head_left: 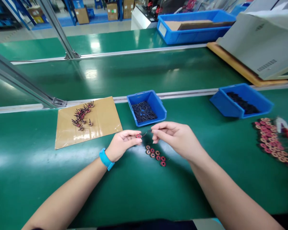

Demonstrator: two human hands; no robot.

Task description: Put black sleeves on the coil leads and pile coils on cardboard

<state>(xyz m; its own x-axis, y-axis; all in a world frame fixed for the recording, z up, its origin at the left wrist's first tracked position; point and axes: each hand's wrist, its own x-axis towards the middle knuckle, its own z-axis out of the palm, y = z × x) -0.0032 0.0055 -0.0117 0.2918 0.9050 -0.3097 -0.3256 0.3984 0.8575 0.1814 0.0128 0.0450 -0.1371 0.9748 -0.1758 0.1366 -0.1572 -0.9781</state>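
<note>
Between its thumb and fingers, my left hand (124,142) pinches a small red wire-wound coil (138,136) with a thin lead sticking out to the right. My right hand (171,135), also closed in a pinch, grips a thin dark piece (149,131) at the lead's end; whether it is a sleeve or the lead itself is too small to tell. Just below the hands, several red and copper coils (157,156) lie loose on the green bench. Beyond the hands stands a blue bin (163,111) holding many short black tubes (144,111).
On the left, a cardboard sheet (103,121) carries several coils with black-sleeved leads (81,115). A second blue bin (228,107) of black pieces stands right. Near it lie more coils (271,140) and red-and-white-handled cutters (284,126). A metal rail (182,93) crosses behind.
</note>
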